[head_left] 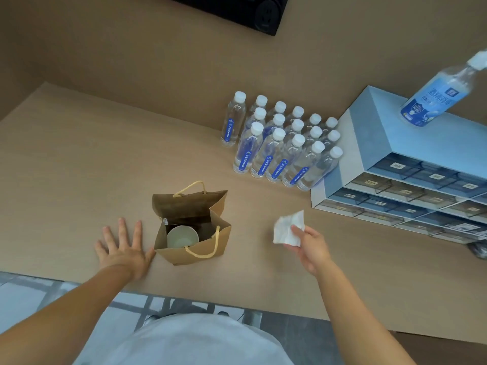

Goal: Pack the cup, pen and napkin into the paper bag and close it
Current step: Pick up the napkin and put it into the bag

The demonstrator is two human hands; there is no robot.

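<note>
Fingers spread, left hand (pixel 123 247) lies flat on the worktop (pixel 79 164) touching the open paper bag (pixel 191 227), cup (pixel 182 237) upright inside, while right hand (pixel 311 246) pinches the white napkin (pixel 288 229) beside it.

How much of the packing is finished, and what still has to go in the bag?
The cup already stands inside the open paper bag. A dark thing beside it may be the pen, but that is hard to tell. The right hand holds the napkin off to the bag's right, so it goes in next. The left hand lies flat, open, on the table at the bag's side. Closing the bag is left.
</note>
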